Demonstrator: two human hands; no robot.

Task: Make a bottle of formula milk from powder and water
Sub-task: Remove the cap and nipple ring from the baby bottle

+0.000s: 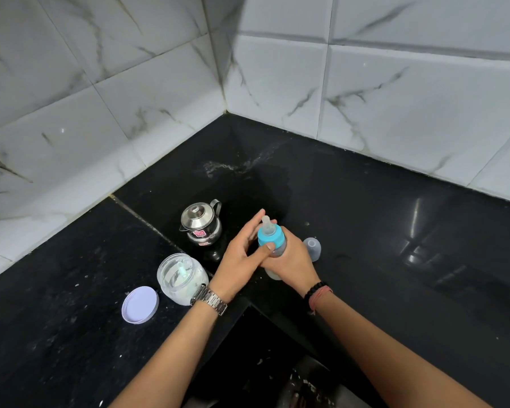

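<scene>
The right hand (292, 260) is wrapped around the body of the bottle (273, 247), holding it tilted above the desk (395, 231), while the left hand (242, 254) meets it there: its thumb presses on the blue collar (271, 235) and its straight fingers reach round the far side near the clear teat (266, 222). So the two hands are together, both on the bottle, which shows pale liquid at its lower end. The desk is black stone set into a corner of white marbled tiles (130, 98), with pale specks scattered over it and a wet smear near the corner. Behind the left hand stands a lidded steel kettle (200, 223). Just left of the left wrist sits an open clear jar (181, 278) of white powder with a scoop (181, 267) inside; its white lid (140, 304) lies flat beside it, further left. The bottle's clear cap (312, 248) rests on the desk just right of the right hand. A metal watch (209, 298) is on the left wrist, and a dark bead bracelet (315, 290) with a reddish thread on the right.
</scene>
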